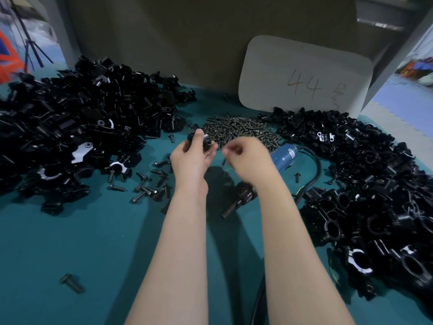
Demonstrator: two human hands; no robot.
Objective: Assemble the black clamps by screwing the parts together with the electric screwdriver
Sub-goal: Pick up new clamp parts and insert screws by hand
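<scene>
Forearms point(178, 254) reaching over desk point(70, 231) | left grip point(191, 158) clamping black clamp point(199, 139) | right grip point(246, 158) curling alongside, blurred, hold undeterminable | electric screwdriver point(282, 154) lying right of right grip

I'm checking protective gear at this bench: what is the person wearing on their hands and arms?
Nothing visible. The left hand and right hand are ungloved, with no rings or watch seen, and both forearms are bare, with no sleeves in frame.
</scene>
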